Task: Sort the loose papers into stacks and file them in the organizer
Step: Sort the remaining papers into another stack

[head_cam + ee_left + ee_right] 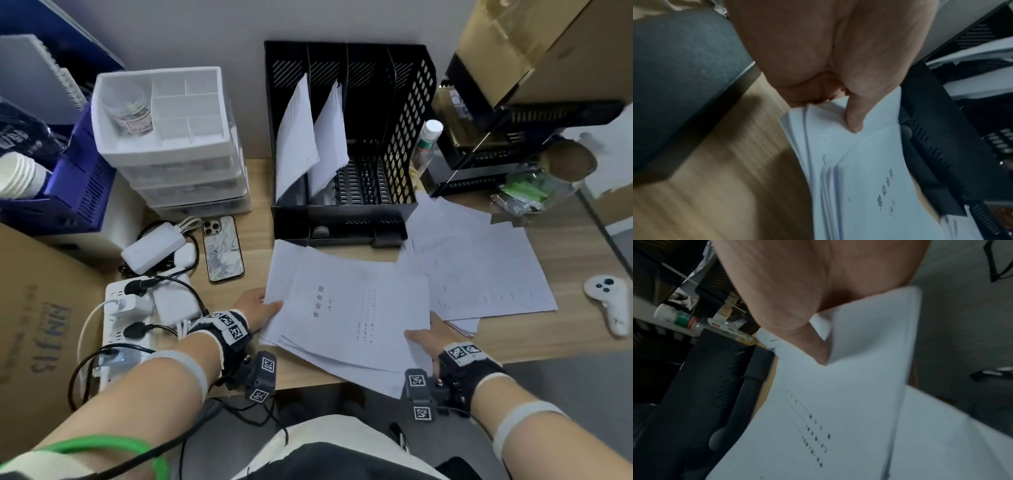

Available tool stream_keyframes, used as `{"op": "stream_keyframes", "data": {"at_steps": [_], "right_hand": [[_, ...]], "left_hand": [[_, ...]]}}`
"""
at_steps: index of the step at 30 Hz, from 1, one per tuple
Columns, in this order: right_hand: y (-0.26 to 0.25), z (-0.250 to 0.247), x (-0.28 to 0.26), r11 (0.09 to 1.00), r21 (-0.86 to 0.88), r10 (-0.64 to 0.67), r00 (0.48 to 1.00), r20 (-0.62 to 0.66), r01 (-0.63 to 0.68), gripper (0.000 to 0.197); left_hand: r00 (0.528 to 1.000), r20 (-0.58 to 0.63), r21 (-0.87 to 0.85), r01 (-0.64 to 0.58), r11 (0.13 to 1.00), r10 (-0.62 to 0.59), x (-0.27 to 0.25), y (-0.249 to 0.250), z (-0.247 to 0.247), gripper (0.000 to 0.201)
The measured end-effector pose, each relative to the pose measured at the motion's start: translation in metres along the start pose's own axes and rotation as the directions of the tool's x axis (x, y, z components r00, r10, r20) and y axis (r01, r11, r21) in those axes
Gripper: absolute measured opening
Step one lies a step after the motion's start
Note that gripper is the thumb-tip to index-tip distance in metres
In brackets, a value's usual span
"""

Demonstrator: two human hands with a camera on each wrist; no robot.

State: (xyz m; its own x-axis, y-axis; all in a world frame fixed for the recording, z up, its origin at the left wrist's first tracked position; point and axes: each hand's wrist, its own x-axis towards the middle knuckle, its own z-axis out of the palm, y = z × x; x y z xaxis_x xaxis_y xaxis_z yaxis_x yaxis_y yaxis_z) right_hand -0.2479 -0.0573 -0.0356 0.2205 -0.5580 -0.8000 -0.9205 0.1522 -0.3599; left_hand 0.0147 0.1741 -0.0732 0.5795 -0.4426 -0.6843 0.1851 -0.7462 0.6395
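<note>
A stack of white papers with a printed cover sheet lies at the desk's front edge, in front of the black organizer. My left hand pinches the stack's left edge, thumb on top. My right hand grips its right edge, thumb on the top sheet and fingers hidden beneath. Two bunches of sheets lean in the organizer's left slots. More loose papers are spread on the desk to the right.
A phone, a power bank and a power strip lie left of the stack. White drawers stand at back left. A white controller lies far right; a bottle stands beside the organizer.
</note>
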Motion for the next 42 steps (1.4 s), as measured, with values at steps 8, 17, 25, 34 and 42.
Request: {"op": "stream_keyframes", "data": {"at_steps": [8, 17, 25, 34, 42], "right_hand": [[0.006, 0.01, 0.005, 0.983, -0.164, -0.079, 0.997, 0.023, 0.082, 0.044], [0.02, -0.007, 0.003, 0.992, -0.082, -0.106, 0.983, -0.148, 0.095, 0.02], [0.029, -0.019, 0.001, 0.989, 0.1, -0.089, 0.982, -0.164, 0.106, 0.012], [-0.004, 0.005, 0.001, 0.903, 0.374, -0.222, 0.975, -0.009, 0.21, 0.036], [-0.004, 0.005, 0.012, 0.965, -0.251, -0.12, 0.983, -0.141, 0.081, 0.079]], "left_hand": [[0.99, 0.096, -0.067, 0.109, 0.992, -0.102, 0.011, -0.023, 0.005, 0.025], [0.995, 0.049, -0.23, 0.1, 0.968, -0.091, 0.002, -0.001, 0.009, 0.023], [0.986, 0.117, -0.263, 0.147, 0.953, -0.12, 0.0, 0.004, 0.016, 0.032], [0.953, 0.301, -0.078, -0.002, 0.997, 0.025, -0.001, -0.002, 0.02, 0.061], [0.959, 0.159, 0.155, -0.257, 0.954, 0.233, -0.007, 0.014, 0.007, 0.045]]}}
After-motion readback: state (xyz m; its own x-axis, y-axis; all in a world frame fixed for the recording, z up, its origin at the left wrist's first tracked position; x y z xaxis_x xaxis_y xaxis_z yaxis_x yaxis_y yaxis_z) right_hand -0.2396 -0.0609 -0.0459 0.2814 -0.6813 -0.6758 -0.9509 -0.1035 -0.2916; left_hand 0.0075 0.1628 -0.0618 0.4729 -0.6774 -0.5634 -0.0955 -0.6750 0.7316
